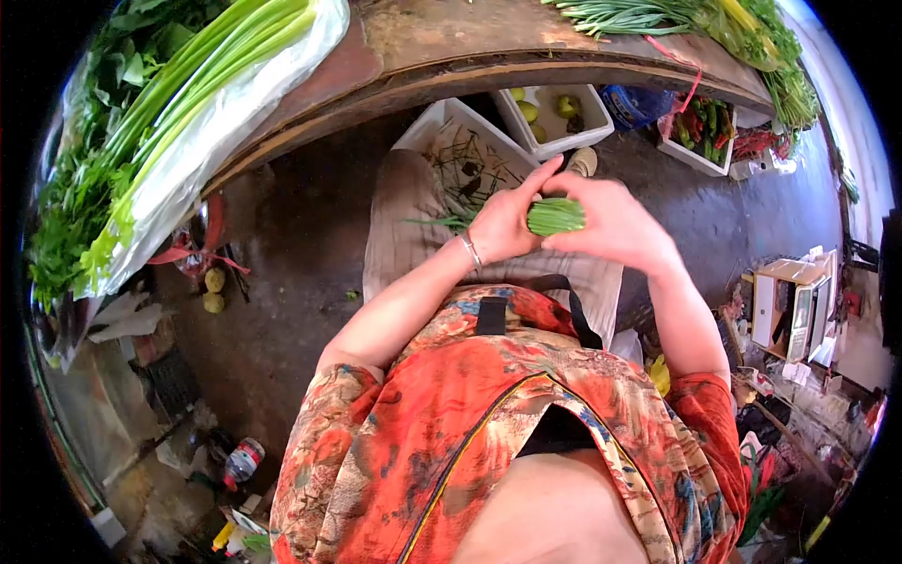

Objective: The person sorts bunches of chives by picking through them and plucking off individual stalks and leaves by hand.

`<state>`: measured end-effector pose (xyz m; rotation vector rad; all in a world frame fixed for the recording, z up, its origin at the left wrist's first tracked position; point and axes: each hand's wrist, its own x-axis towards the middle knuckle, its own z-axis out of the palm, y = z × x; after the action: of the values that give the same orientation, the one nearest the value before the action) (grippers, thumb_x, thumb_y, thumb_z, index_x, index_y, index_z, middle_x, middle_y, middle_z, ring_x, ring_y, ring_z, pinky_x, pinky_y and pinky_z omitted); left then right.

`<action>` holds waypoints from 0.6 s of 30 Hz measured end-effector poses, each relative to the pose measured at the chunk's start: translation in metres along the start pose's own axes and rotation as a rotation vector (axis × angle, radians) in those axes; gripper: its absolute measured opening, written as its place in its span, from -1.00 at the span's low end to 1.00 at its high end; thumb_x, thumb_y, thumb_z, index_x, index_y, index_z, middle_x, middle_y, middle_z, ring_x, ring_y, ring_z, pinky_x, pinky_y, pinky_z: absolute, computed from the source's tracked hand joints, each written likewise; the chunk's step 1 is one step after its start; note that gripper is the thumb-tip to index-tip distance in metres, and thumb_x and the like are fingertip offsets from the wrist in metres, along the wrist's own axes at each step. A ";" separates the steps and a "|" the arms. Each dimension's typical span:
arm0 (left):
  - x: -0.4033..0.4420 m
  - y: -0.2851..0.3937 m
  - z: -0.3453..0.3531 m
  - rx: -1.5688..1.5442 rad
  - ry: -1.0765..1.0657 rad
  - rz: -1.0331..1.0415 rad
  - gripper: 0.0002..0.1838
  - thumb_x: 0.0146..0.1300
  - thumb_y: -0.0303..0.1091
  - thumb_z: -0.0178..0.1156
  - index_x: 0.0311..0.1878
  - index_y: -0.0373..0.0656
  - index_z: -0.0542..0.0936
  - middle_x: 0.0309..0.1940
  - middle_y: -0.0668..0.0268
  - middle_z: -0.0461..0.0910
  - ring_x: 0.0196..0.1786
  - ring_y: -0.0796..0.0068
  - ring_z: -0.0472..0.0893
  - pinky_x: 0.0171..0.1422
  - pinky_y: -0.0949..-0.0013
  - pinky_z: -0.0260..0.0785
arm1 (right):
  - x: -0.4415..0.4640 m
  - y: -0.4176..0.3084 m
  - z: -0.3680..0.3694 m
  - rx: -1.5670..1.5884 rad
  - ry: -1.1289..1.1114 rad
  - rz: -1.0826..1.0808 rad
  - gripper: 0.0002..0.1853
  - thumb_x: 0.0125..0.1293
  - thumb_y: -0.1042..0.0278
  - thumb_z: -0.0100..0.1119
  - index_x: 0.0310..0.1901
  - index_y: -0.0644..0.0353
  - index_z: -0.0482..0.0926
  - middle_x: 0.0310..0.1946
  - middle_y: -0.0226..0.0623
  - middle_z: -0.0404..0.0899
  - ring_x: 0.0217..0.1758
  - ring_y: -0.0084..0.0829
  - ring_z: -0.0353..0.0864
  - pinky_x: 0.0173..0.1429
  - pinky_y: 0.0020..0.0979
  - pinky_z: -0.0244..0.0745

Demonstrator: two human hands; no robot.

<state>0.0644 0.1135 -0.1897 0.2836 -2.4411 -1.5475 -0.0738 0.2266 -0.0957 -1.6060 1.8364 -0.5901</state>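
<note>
A bundle of thin green stalks (556, 216) lies across my lap between my two hands. My left hand (505, 226) is wrapped round its middle, with a bracelet at the wrist; thin leaf ends stick out to the left of that hand. Curved around the cut end of the bundle is my right hand (601, 221), with its fingers above and its thumb below. Beyond my hands, a white foam box (442, 117) holds loose stalk scraps.
Ahead is a wooden table (442, 42) with celery (216, 66) in plastic at left and green bunches (629, 14) at right. Below it are a box of round green produce (601, 113), a blue container (639, 105) and a box of peppers (709, 160). A bottle (244, 461) lies lower left.
</note>
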 end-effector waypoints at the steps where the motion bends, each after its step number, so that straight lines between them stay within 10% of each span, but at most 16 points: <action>1: -0.002 -0.004 0.002 -0.106 0.141 0.165 -0.03 -0.15 -0.47 0.41 0.42 -0.05 0.19 -0.12 0.21 0.65 -0.03 0.27 0.64 0.07 0.24 0.45 | -0.001 -0.003 -0.013 0.199 0.005 -0.037 -0.29 -0.03 0.24 0.41 0.20 0.16 0.36 -0.12 -0.06 0.59 -0.15 -0.22 0.65 -0.03 -0.31 0.52; 5: -0.005 0.016 -0.025 -0.807 -0.115 -0.349 -0.56 -0.01 -0.61 0.29 0.01 -0.29 0.50 -0.23 0.32 0.59 -0.35 0.51 0.60 -0.19 0.42 0.49 | -0.017 0.006 -0.027 0.945 0.316 0.045 -0.26 0.14 0.30 0.34 0.34 0.19 0.23 -0.09 -0.25 0.55 -0.23 -0.57 0.56 -0.11 -0.52 0.47; 9: -0.006 0.017 -0.033 -0.966 -0.092 -0.309 -0.61 0.07 -0.61 0.29 0.02 -0.29 0.50 -0.28 0.30 0.61 -0.43 0.49 0.59 -0.29 0.42 0.48 | -0.013 0.039 0.005 0.892 0.407 0.107 -0.71 0.28 0.39 0.22 0.00 0.27 0.51 -0.26 -0.35 0.61 -0.33 -0.61 0.53 -0.18 -0.58 0.44; 18: -0.008 0.023 -0.022 -1.047 -0.017 -0.354 -0.62 0.11 -0.55 0.30 0.03 -0.26 0.50 -0.29 0.22 0.63 -0.34 0.43 0.62 -0.25 0.40 0.49 | 0.009 0.019 0.043 0.932 0.467 0.036 -0.87 0.25 0.50 0.24 -0.18 0.25 0.52 -0.37 -0.45 0.57 -0.38 -0.68 0.49 -0.27 -0.61 0.42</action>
<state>0.0783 0.1064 -0.1608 0.4861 -1.3125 -2.6927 -0.0573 0.2234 -0.1404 -0.8324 1.4837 -1.6116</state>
